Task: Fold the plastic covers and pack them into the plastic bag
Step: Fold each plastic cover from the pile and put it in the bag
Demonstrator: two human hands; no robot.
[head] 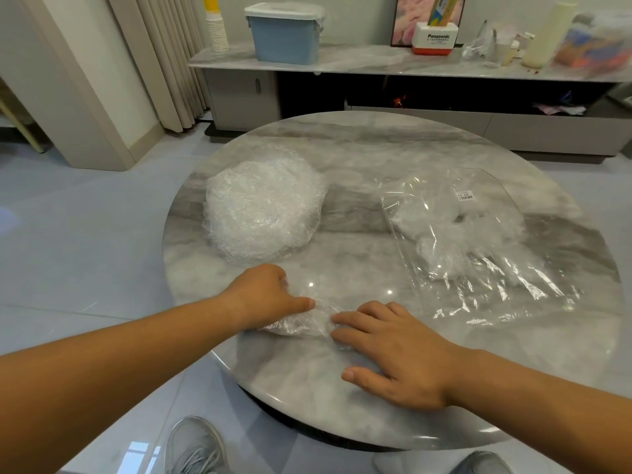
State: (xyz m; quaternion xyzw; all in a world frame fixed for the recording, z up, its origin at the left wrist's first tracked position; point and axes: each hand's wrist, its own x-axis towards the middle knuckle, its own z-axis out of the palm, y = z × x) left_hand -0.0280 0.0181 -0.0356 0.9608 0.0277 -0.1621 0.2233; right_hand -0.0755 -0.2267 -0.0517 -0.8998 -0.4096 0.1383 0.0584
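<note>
Two grey shoes (195, 446) stand on the tiled floor under the near rim of the round marble bench (342, 398). On that rim the right hand (400, 357) lies flat, its grip apart, straight fingertips pressing a crumpled plastic cover (301, 325). The left hand (263, 295) has its grip clamped on the same cover, fingers curled, thumb laid across it. Farther back to the left sits a stack of plastic covers (263, 206); to the right lies the clear plastic bag (478, 268), covers inside. Beyond, a blue lidded box (285, 35) stands on a sideboard.
</note>
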